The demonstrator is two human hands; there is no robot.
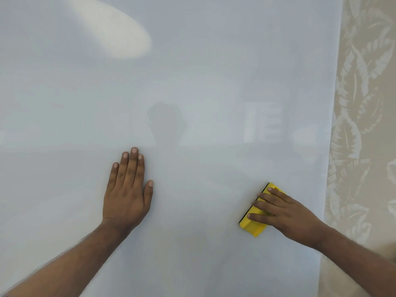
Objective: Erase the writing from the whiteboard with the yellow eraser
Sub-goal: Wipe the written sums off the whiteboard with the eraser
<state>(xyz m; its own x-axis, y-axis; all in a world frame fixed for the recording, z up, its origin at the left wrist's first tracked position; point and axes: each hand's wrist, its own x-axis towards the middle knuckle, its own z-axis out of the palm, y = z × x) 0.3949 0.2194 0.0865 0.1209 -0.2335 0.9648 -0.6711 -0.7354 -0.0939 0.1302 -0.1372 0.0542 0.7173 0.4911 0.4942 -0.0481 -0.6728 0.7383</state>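
A large glossy whiteboard point(192, 82) fills most of the view; I see no writing on it, only faint smears and reflections. My left hand point(126, 189) lies flat on the board at the lower middle, fingers together and pointing up, holding nothing. My right hand point(285, 213) presses on the yellow eraser point(255, 224), a yellow block with a dark felt underside, which rests on the board at the lower right near the board's right edge.
To the right of the board's edge is a beige surface with a pale leaf pattern point(364, 103). A bright oval light reflection point(120, 35) sits at the board's upper left.
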